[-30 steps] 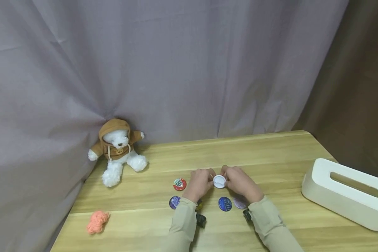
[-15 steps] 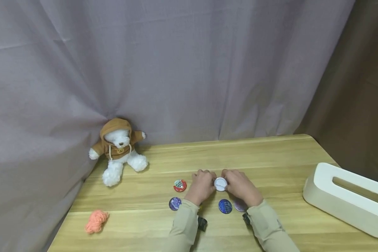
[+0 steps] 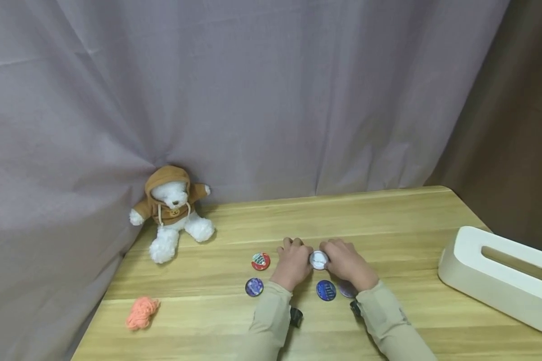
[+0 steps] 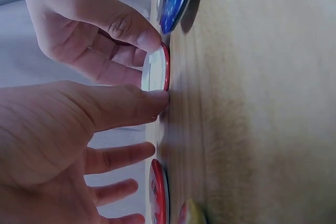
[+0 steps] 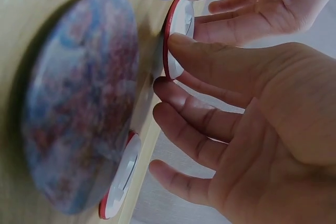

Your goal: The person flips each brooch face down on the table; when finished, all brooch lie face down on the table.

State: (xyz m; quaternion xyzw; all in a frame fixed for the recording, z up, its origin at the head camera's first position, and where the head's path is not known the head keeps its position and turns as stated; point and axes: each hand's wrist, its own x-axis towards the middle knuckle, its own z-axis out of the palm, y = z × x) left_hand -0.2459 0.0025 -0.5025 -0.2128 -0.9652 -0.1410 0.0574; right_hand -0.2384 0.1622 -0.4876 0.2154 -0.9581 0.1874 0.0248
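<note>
1. The left hand and right hand pinch opposite edges of one round white-backed, red-rimmed button badge, thumbs on its pale back. In the left wrist view, three of the left fingers stand spread behind that thumb.
2. The badge sits between the hands, back upward, very low over the wood-grain table; whether it touches the table I cannot tell.
3. To handle it well, I would keep both pinches light and out at the rim, thumbs off the pin across the back, so it stays level and does not slip.
4. Nearest the hands lie a round glossy blue badge, a mottled pinkish-purple badge and another red-rimmed, white-backed badge.
5. Left of them are a red badge with a green-and-white picture and a dark purple one.
6. Compared with a second ago, the left sleeve lies clear of the dark purple badge, and the yellow one beside that forearm is hidden in the head view.
</note>
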